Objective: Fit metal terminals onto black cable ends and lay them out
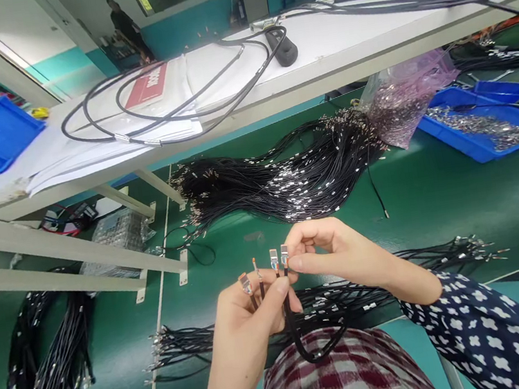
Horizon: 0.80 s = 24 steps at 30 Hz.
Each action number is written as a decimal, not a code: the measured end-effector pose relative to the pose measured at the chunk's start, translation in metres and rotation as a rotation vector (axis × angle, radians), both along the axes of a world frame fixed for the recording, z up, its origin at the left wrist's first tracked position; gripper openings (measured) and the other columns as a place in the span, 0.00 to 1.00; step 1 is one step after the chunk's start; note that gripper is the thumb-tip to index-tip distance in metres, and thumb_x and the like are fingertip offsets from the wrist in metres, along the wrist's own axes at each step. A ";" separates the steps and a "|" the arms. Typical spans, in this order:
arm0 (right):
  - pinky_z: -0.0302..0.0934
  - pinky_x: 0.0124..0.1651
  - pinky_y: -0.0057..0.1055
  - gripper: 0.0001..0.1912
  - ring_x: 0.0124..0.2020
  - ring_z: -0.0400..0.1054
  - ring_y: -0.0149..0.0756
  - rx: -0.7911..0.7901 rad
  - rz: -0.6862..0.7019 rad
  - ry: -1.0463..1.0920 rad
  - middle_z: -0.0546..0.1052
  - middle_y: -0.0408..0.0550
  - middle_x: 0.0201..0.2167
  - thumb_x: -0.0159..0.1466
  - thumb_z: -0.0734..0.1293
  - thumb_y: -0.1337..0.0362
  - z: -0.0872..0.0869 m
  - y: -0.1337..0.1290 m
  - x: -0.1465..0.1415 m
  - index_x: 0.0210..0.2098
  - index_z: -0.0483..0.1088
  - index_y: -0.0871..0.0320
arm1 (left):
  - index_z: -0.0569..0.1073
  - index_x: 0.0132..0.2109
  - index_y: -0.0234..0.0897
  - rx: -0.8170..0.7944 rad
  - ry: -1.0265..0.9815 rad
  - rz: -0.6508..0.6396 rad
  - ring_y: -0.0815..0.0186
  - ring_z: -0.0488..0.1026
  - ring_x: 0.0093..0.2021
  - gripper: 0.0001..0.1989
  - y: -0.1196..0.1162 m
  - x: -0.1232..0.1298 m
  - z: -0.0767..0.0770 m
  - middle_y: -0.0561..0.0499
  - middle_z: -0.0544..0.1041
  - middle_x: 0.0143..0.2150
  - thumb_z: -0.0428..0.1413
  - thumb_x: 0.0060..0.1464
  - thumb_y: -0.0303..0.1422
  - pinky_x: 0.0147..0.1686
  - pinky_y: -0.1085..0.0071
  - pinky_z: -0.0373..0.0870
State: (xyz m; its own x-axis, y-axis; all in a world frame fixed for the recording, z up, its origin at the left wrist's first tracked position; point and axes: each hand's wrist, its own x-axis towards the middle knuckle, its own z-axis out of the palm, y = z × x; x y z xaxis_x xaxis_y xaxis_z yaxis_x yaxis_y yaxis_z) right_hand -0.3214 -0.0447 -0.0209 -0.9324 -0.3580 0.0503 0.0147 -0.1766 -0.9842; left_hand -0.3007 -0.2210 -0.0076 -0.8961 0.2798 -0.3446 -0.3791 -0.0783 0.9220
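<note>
My left hand [251, 319] is closed around black cables [308, 357], whose ends stick up between its fingers and thumb. One end carries a metal connector [245, 283]; beside it is an end with bare, copper-tipped wires [255, 266]. Two more metal connectors [274, 258] stand side by side above my left thumb. With thumb and forefinger, my right hand [321, 250] pinches the rightmost of these cable ends, at its connector [285, 255]. Below the hands, the cable hangs in a loop in front of a checked apron.
Bundles of black cables [296, 176] lie on the green table [416, 197], with another bundle [179, 346] under my hands. At right are a pink bag [406, 98] and a blue bin of small metal parts [483, 125]. A white shelf [227, 105] crosses above; its posts stand left.
</note>
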 end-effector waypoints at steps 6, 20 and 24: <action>0.56 0.32 0.26 0.06 0.27 0.64 0.28 -0.009 -0.007 -0.020 0.75 0.44 0.26 0.63 0.68 0.66 -0.001 -0.001 -0.001 0.31 0.69 0.62 | 0.75 0.31 0.30 0.020 0.005 -0.009 0.79 0.47 0.17 0.11 0.000 -0.001 -0.004 0.54 0.71 0.20 0.61 0.54 0.36 0.19 0.75 0.40; 0.65 0.34 0.27 0.07 0.30 0.68 0.28 -0.115 -0.030 -0.007 0.72 0.46 0.35 0.63 0.70 0.62 -0.006 -0.008 0.004 0.34 0.76 0.60 | 0.78 0.40 0.33 -0.028 0.084 -0.030 0.75 0.49 0.20 0.12 -0.011 -0.005 -0.008 0.56 0.62 0.21 0.59 0.56 0.40 0.21 0.74 0.47; 0.64 0.32 0.24 0.05 0.28 0.66 0.26 -0.050 -0.445 -0.037 0.75 0.45 0.34 0.63 0.70 0.62 -0.007 0.061 0.016 0.36 0.77 0.56 | 0.78 0.42 0.36 -0.171 0.232 0.227 0.71 0.55 0.22 0.14 -0.083 -0.020 0.001 0.54 0.65 0.21 0.55 0.58 0.41 0.25 0.72 0.58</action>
